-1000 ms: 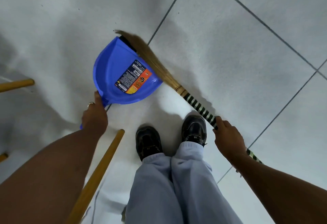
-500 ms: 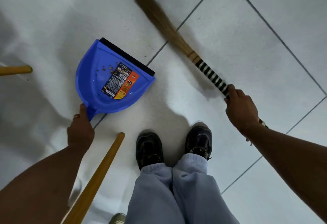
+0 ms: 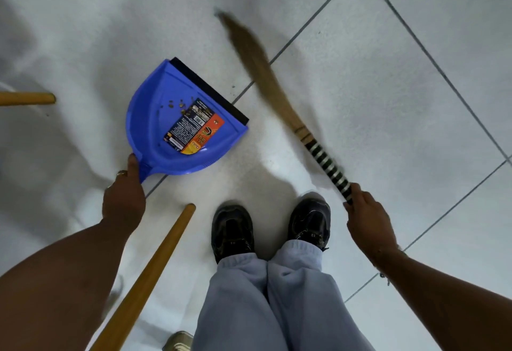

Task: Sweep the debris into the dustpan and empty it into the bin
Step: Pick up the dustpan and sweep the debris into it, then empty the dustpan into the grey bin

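A blue dustpan (image 3: 155, 128) with a black rubber lip and a printed label lies flat on the white tiled floor. Brown debris crumbs (image 3: 177, 104) sit inside it near the lip. My left hand (image 3: 124, 198) grips its handle at the lower left. A grass broom (image 3: 266, 79) with a black-and-white striped handle slants up from my right hand (image 3: 365, 214), which is closed on the handle's end. Its blurred bristles are to the right of the pan's lip, apart from it. A few specks (image 3: 233, 87) lie on the floor between pan and broom. No bin is in view.
A wooden stick (image 3: 155, 267) leans across the lower left, next to my left forearm. Another wooden end (image 3: 30, 98) pokes in at the left edge. My two black shoes (image 3: 232, 228) stand below the dustpan. A metal object (image 3: 177, 341) shows at the bottom edge.
The broom left the pan's mouth, swung out far beyond it, and has now come back toward the lip. Crumbs now show inside the pan. My left hand stays on the handle.
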